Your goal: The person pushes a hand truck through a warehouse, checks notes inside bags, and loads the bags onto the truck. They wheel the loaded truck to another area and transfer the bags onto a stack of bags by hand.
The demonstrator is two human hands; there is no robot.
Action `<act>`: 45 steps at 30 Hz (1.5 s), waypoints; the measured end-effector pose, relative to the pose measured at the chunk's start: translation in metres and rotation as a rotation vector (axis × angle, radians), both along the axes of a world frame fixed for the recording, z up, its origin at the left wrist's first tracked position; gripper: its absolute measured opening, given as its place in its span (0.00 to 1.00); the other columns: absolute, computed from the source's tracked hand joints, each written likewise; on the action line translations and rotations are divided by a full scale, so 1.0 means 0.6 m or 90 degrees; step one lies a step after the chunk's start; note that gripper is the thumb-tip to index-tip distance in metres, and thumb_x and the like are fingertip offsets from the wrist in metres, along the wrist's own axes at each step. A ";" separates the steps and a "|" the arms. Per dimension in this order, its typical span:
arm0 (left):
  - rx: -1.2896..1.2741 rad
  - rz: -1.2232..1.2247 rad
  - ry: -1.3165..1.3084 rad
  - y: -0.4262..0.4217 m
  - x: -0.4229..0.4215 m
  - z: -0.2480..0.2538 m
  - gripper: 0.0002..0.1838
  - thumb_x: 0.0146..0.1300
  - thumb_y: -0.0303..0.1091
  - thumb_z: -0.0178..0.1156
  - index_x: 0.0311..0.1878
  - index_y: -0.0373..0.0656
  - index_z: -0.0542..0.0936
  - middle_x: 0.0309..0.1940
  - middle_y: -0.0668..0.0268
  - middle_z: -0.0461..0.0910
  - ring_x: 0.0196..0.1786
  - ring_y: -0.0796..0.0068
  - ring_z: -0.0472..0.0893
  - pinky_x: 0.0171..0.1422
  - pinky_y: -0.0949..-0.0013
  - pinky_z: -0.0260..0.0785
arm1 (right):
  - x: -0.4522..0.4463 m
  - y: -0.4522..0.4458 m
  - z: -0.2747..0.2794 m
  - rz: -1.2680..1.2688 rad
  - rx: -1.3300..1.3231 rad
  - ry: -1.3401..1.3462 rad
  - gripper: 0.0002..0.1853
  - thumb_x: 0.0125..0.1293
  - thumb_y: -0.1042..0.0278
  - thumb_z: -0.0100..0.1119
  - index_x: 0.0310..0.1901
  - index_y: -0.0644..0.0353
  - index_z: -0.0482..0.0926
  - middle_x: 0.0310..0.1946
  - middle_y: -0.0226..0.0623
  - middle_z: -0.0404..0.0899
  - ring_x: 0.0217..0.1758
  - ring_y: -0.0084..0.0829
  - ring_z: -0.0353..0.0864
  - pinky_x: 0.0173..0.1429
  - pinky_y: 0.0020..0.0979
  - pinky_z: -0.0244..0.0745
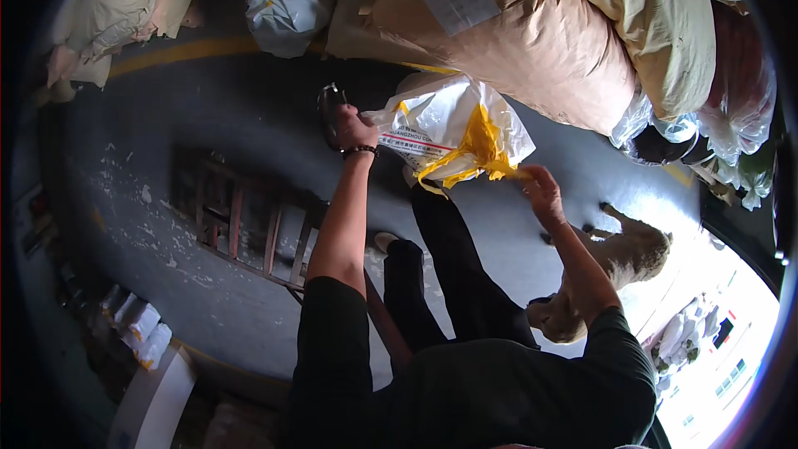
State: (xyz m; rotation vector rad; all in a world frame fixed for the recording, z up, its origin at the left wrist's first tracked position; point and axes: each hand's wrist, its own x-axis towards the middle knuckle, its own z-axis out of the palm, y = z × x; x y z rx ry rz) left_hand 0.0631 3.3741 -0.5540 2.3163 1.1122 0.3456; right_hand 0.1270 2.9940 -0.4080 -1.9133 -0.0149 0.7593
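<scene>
the left hand point(353, 127) is closed round a dark object point(331, 110) and the end of a white bag point(449, 120). the right hand point(544, 193) pinches the bag's yellow strap point(509, 172), fingers nearly shut. the bag hangs between them above the floor point(249, 116), near a big sack point(515, 41).

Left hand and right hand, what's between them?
A white bag with yellow parts spans from the left hand to the right hand, in the head view.
</scene>
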 end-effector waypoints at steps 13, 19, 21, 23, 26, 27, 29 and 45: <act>-0.168 0.126 -0.039 0.008 -0.004 0.004 0.17 0.49 0.31 0.60 0.42 0.37 0.70 0.33 0.56 0.77 0.38 0.57 0.80 0.46 0.59 0.71 | -0.020 0.358 -0.104 1.141 -0.552 -0.286 0.19 0.62 0.67 0.50 0.50 0.74 0.73 0.44 0.55 0.78 0.49 0.44 0.80 0.61 0.46 0.67; -0.023 -0.014 -0.080 -0.016 0.011 0.024 0.16 0.46 0.23 0.61 0.39 0.37 0.68 0.29 0.58 0.75 0.32 0.61 0.79 0.37 0.63 0.73 | 0.094 0.286 -0.068 0.135 -0.195 -0.244 0.12 0.68 0.69 0.42 0.50 0.64 0.66 0.44 0.59 0.74 0.49 0.56 0.75 0.51 0.51 0.69; -0.064 0.032 -0.115 -0.016 0.027 0.060 0.16 0.46 0.23 0.60 0.39 0.36 0.68 0.29 0.58 0.75 0.31 0.59 0.79 0.37 0.62 0.72 | 0.085 0.285 -0.097 0.120 -0.218 -0.340 0.16 0.65 0.70 0.44 0.54 0.65 0.65 0.47 0.59 0.74 0.53 0.56 0.73 0.58 0.48 0.68; -0.083 0.044 -0.109 -0.008 0.016 0.048 0.15 0.47 0.23 0.61 0.38 0.36 0.68 0.27 0.60 0.74 0.30 0.64 0.78 0.36 0.65 0.72 | 0.073 0.282 -0.144 0.237 -0.152 -0.428 0.19 0.63 0.72 0.45 0.56 0.64 0.65 0.48 0.60 0.74 0.54 0.57 0.73 0.62 0.46 0.66; -0.098 0.032 -0.124 0.001 -0.006 0.024 0.15 0.49 0.23 0.62 0.38 0.36 0.67 0.26 0.62 0.74 0.28 0.70 0.78 0.34 0.68 0.72 | 0.036 0.307 -0.202 0.255 -0.233 -0.441 0.22 0.60 0.73 0.48 0.58 0.63 0.66 0.48 0.59 0.75 0.55 0.56 0.73 0.65 0.44 0.64; -0.093 0.028 -0.124 0.006 -0.011 0.019 0.15 0.49 0.23 0.62 0.38 0.37 0.67 0.26 0.63 0.74 0.28 0.72 0.78 0.33 0.69 0.72 | 0.034 0.320 -0.202 0.275 -0.273 -0.394 0.21 0.60 0.73 0.48 0.57 0.63 0.68 0.48 0.58 0.75 0.55 0.55 0.73 0.65 0.44 0.63; -0.113 0.037 -0.142 0.005 -0.019 0.011 0.15 0.50 0.24 0.63 0.38 0.37 0.67 0.25 0.64 0.74 0.26 0.74 0.77 0.32 0.71 0.72 | 0.037 0.337 -0.196 0.356 -0.337 -0.266 0.20 0.59 0.72 0.50 0.54 0.62 0.71 0.46 0.55 0.76 0.54 0.54 0.74 0.64 0.45 0.64; -0.213 0.151 -0.054 -0.201 -0.086 0.141 0.22 0.45 0.31 0.70 0.36 0.38 0.66 0.29 0.63 0.73 0.31 0.67 0.76 0.39 0.62 0.69 | -0.085 0.269 -0.020 0.722 -0.277 -0.437 0.09 0.52 0.76 0.55 0.34 0.54 0.80 0.32 0.32 0.75 0.43 0.35 0.77 0.63 0.45 0.64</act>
